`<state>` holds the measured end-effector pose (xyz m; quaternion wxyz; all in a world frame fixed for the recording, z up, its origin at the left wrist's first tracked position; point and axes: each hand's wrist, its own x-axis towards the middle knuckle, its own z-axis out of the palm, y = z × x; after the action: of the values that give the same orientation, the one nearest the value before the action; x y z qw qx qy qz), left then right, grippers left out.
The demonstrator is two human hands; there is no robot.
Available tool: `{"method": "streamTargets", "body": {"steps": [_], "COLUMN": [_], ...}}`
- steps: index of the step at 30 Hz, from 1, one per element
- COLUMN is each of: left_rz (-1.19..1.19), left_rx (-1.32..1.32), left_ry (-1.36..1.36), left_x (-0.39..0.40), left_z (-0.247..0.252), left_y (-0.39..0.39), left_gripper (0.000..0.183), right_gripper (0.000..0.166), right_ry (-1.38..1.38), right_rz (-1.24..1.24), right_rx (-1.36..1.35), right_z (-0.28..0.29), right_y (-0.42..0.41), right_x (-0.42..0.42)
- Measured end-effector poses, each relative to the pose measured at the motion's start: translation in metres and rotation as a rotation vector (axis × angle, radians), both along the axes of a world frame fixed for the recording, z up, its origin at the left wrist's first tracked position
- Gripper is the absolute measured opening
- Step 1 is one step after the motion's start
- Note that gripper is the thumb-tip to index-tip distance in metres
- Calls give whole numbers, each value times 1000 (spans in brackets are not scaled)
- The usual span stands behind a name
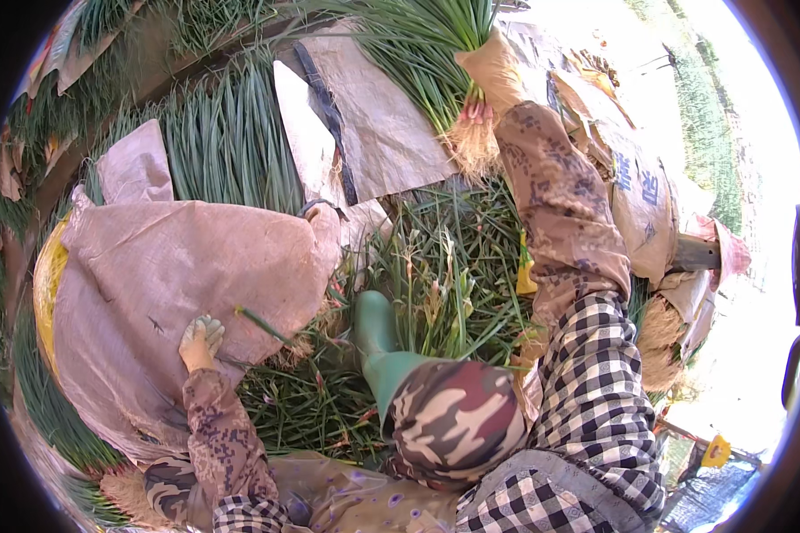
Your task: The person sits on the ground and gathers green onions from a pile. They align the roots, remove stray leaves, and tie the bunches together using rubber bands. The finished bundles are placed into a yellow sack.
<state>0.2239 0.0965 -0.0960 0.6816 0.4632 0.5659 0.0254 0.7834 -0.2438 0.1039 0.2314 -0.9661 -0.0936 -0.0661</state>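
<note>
My right hand [492,72], in a tan glove, grips a bunch of green onions [475,112] near its pale pink bulbs. The roots hang down and the long leaves reach to the top edge of the view. My left hand [201,338], with whitish fingertips that look gloved, rests on a faded pink woven sack [193,266]. That sack is draped over a mound beside my leg. A single green stalk [263,325] lies on the sack, to the right of my left hand.
Rows of green onions [230,140] lie ahead, partly under a tan woven sheet [390,113]. Cut leaves [307,406] litter the ground around my green rubber boot [377,333]. On the right, printed sacks [640,193] cover more bundles, whose roots [659,340] show.
</note>
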Motion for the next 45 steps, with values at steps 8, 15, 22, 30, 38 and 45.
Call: {"method": "streamTargets", "body": {"steps": [8, 15, 22, 30, 38, 45], "left_rz": [25, 47, 76, 146, 151, 142], "left_rx": [45, 30, 79, 54, 79, 92], "left_ry": [58, 40, 116, 115, 105, 153], "left_x": [-12, -6, 3, -6, -2, -9], "left_z": [0, -2, 4, -4, -2, -2], "left_y": [-5, -6, -11, -9, -12, -7], "left_gripper": [24, 24, 21, 21, 23, 25], "right_gripper": [105, 74, 44, 50, 33, 26], "right_ry": [365, 305, -257, -57, 60, -176], "right_rz": [-50, 24, 600, 433, 219, 344], "right_rx": [-892, -890, -724, -1165, -812, -262], "right_z": [-212, -169, -222, -242, -245, -211], "right_y": [-35, -15, 20, -46, -57, -74], "right_x": [-36, -45, -84, 31, 64, -31]}}
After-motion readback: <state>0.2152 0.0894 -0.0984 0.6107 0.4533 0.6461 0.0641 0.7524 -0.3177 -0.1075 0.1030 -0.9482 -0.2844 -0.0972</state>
